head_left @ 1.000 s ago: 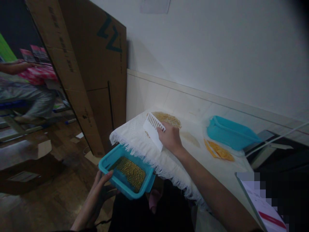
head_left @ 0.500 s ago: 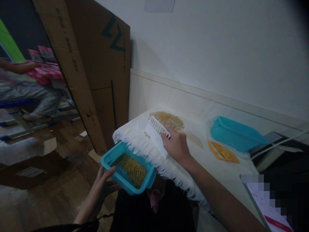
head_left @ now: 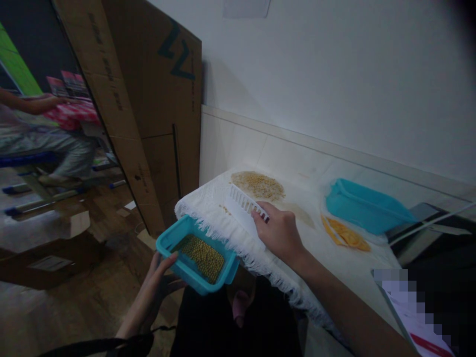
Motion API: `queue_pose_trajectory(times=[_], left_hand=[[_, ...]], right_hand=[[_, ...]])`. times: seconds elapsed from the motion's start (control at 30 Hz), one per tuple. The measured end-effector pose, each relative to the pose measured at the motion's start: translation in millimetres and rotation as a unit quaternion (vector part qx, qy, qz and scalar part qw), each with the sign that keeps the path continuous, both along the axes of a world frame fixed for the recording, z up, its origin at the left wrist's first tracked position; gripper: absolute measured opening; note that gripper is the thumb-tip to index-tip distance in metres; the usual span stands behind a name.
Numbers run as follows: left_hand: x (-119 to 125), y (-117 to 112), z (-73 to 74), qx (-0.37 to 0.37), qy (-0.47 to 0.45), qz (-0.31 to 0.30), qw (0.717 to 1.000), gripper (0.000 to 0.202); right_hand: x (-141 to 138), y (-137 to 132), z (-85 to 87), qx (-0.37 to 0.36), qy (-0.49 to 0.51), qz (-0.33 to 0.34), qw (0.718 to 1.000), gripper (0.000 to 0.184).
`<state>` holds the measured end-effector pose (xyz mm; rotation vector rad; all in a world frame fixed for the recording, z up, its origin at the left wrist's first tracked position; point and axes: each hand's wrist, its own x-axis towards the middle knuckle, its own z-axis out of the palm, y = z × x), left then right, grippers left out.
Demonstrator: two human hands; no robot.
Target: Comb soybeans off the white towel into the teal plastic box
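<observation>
Our left hand [head_left: 154, 286] grips one blue tub [head_left: 199, 286] of beans [head_left: 204, 257], below and in front of the one heap [head_left: 258, 184] on the white cloth [head_left: 203, 199]; our right hand [head_left: 280, 230], apart, clasps one scraper [head_left: 240, 210] just in front of that heap. Right of it stands a second tub [head_left: 366, 207]. Since a second ago, the scraper has come nearer us, baring more heap.
</observation>
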<state>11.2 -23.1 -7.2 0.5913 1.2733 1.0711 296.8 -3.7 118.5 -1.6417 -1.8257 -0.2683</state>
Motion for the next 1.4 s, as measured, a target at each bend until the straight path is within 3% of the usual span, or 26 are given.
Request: queue_pose_trajectory(times=[0.5,0.77,1.03,1.13,1.3,1.4], left_hand=[[0,0,8.0,0.008,-0.011,-0.017,1.000,0.075],[-6,9,5.0,0.012,-0.002,-0.017,1.000,0.073],[-8,9,6.1,0.013,-0.003,-0.028,1.000,0.074],[-4,6,6.7,0.011,0.002,-0.027,1.000,0.072],[2,3,6.0,0.007,0.013,-0.030,0.999,0.074],[4,1,3.7,0.001,0.006,-0.022,1.000,0.077]], right_hand=[[0,1,-8.6,0.008,0.001,0.069,0.998,0.026],[-7,11,-11.4,0.008,-0.042,0.092,0.995,0.022],[-17,-27,-7.9,0.063,0.013,0.181,0.981,0.021],[-7,-25,2.4,0.076,0.046,0.131,0.988,0.020],[29,15,17.9,0.041,0.047,-0.042,0.997,0.022],[40,33,18.5,0.015,0.038,-0.067,0.997,0.023]])
